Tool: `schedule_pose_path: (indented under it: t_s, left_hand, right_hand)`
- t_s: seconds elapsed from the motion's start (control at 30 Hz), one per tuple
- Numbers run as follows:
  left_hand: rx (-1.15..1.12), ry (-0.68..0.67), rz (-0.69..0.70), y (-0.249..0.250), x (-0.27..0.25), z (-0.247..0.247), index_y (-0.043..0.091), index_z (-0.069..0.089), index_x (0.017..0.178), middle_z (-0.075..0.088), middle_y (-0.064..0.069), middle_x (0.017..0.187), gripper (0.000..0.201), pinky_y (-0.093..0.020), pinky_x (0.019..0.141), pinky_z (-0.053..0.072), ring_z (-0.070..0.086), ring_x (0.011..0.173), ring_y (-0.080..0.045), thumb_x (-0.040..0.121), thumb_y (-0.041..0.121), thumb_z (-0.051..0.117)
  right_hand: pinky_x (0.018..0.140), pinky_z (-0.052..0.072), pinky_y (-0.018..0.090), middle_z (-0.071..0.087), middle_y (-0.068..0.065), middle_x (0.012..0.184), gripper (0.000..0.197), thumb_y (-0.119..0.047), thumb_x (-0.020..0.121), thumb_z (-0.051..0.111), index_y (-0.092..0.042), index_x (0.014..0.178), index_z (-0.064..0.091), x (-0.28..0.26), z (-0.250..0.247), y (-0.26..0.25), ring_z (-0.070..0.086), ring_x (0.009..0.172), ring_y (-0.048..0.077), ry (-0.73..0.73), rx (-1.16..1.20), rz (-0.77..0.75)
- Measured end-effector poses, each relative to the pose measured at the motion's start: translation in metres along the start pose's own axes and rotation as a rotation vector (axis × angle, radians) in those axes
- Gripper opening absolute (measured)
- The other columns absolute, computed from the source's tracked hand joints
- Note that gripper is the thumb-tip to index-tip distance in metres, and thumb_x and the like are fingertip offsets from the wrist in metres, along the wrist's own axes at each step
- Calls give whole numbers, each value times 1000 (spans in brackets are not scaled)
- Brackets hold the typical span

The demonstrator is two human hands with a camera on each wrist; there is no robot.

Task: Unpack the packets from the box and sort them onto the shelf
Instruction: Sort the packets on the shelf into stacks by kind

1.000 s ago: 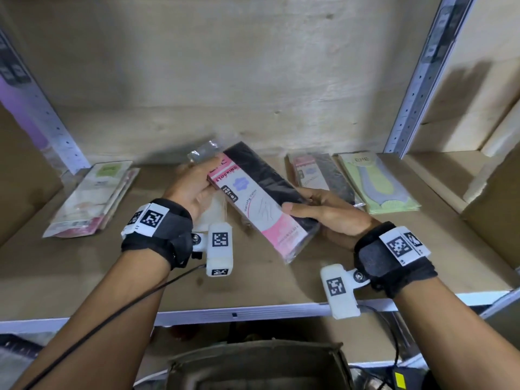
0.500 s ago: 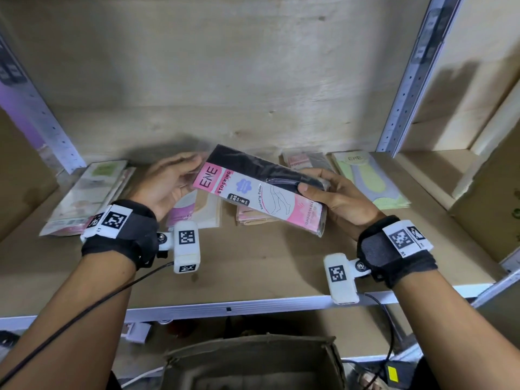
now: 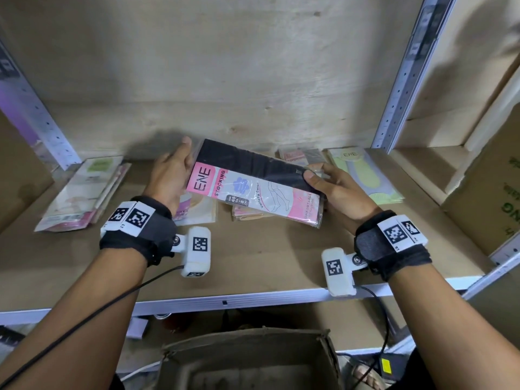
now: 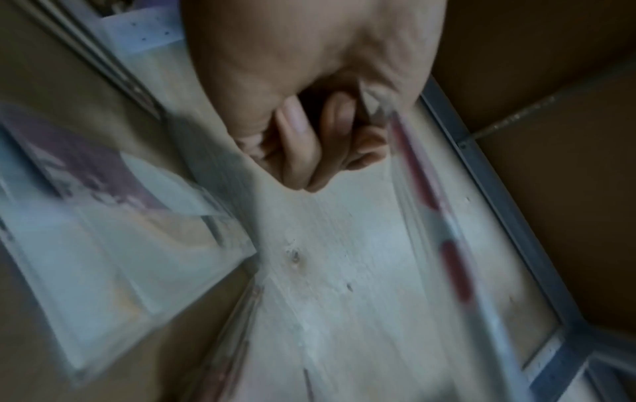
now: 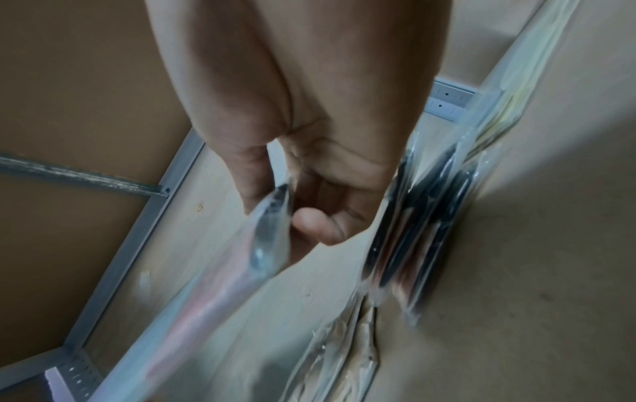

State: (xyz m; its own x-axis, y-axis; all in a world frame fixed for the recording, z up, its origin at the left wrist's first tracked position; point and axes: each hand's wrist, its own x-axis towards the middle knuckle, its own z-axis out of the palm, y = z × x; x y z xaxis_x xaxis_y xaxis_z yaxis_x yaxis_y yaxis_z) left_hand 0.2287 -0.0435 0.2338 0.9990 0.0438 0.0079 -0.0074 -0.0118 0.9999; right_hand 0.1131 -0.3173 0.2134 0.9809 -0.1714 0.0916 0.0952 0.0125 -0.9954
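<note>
At the far left of the wooden shelf board (image 3: 267, 263) we see a flat stack of clear-wrapped packets with a green label (image 3: 84, 192), lying apart from everything else. Next, our left hand (image 3: 171, 175) holds the left end of the black stocking packet with the pink and white ENE card (image 3: 256, 184); the left wrist view is blurred, but the fingers (image 4: 302, 141) seem curled behind the wrapper's edge. The packet hangs above the shelf, tilted down toward the right, over a beige packet with a pink card (image 3: 197, 209) and another beige packet (image 3: 247, 216) lying flat. Our right hand (image 3: 340, 192) pinches the packet's right end, thumb on top and fingers (image 5: 320, 225) beneath. Behind it lies a dark packet stack (image 3: 301, 157), then a pale green packet showing a grey sock shape (image 3: 368, 175). Below the shelf stands an open brown cardboard box (image 3: 247, 361).
</note>
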Motion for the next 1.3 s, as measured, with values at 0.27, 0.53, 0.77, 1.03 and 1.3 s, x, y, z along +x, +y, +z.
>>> schedule_pose_path:
  t_s: [0.27,0.53,0.77,1.03,1.3]
  left_hand:
    - [-265,-236,-200,4,-9,5,24,76,62,60,2,60,37,-26,59,37,48,56,-13,92,43,65]
    - [-390,-190,-293,3,-6,13,19,66,86,58,4,56,33,-15,31,29,48,39,-6,95,50,56]
    - [-490,-372,-302,-5,0,29,7,72,111,71,-6,79,79,-19,50,47,56,56,-11,93,72,30]
    - [91,-579,-100,-1,-48,98,12,67,116,77,-13,99,28,-25,68,61,75,82,-21,92,25,70]
    - [185,-402,18,-3,-45,126,-1,65,121,72,-16,109,37,-19,57,58,71,74,-16,86,4,74]
  right_hand:
    - [65,57,29,71,8,95,10,-16,99,56,-14,105,62,3,-9,3,69,79,19,-41,-12,7]
    - [73,52,37,68,17,98,16,-16,97,57,-8,110,62,3,-15,3,65,82,27,-7,66,54]
    - [52,58,28,68,13,77,15,-6,97,56,-11,83,60,7,-23,2,62,63,24,114,349,140]
    - [56,59,27,66,2,73,20,1,90,63,-15,83,54,14,-19,1,51,63,18,201,430,133]
    - [55,48,28,69,7,82,17,-14,79,78,-16,83,61,20,-35,-4,60,56,15,396,-93,109]
